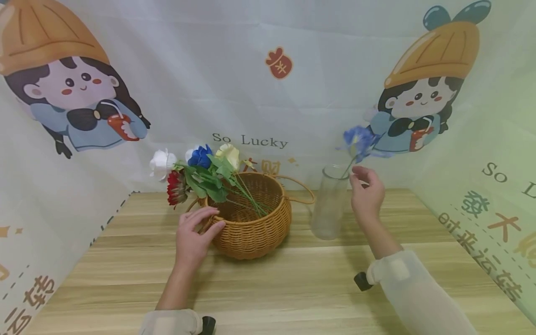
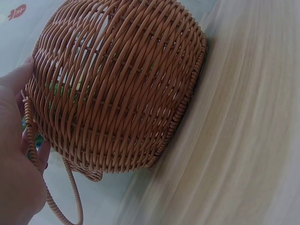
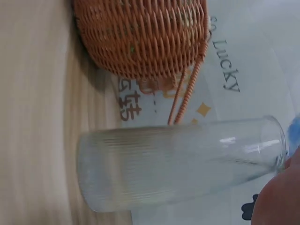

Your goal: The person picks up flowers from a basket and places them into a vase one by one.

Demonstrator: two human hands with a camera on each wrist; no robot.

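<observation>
A brown wicker basket [image 1: 253, 242] stands on the wooden table, and my left hand [image 1: 197, 235] holds its left rim with thumb and fingers. In the left wrist view, the thumb lies at the rim and other fingers show behind the looped handle [image 2: 32, 140]. White, dark blue, pale yellow and red artificial flowers [image 1: 201, 179] lean out of the basket to the left. To its right is a clear glass vase [image 1: 328, 209]. A light blue-purple flower [image 1: 358, 142] has its stem inside the vase, and my right hand [image 1: 368, 190] pinches that stem by the rim; the fingertips are partly hidden.
The wood-grain table [image 1: 268, 298] is bounded behind and at the sides by a printed cloth [image 1: 234, 70] with cartoon figures and lettering. Another looped basket handle [image 1: 307, 195] sticks out toward the vase.
</observation>
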